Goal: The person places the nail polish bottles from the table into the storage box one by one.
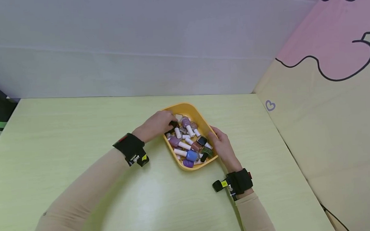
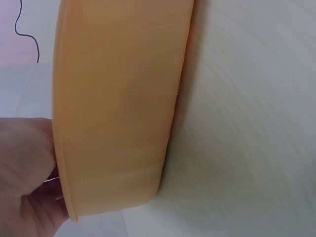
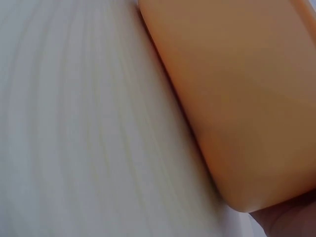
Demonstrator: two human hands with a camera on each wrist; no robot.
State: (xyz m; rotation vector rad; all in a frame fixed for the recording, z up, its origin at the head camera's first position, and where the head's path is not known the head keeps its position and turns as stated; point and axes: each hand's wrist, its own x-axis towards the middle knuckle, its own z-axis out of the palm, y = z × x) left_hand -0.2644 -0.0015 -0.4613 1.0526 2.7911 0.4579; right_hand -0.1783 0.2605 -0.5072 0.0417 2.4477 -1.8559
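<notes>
A yellow-orange plastic tray [image 1: 189, 110] sits on the table, holding a jumble of nail polish bottles, among them a blue bottle [image 1: 192, 155] with a white cap and a purple bottle [image 1: 174, 141]. My left hand [image 1: 157, 125] reaches over the tray's left rim, fingers down at a dark bottle [image 1: 174, 124]. Whether they grip it I cannot tell; the left wrist view shows that hand [image 2: 24, 173] at the rim, fingertips hidden behind the wall. My right hand [image 1: 222, 144] holds the tray's right rim, thumb over the edge. Only a little of it [image 3: 289, 217] shows below the tray in the right wrist view.
The pale wood-grain table [image 1: 81, 132] stretches out around the tray. A light wall [image 1: 125, 73] rises along its back edge, and a cream and pink printed panel [image 1: 320, 124] borders the right side. A black item [image 1: 1, 105] stands beyond the left edge.
</notes>
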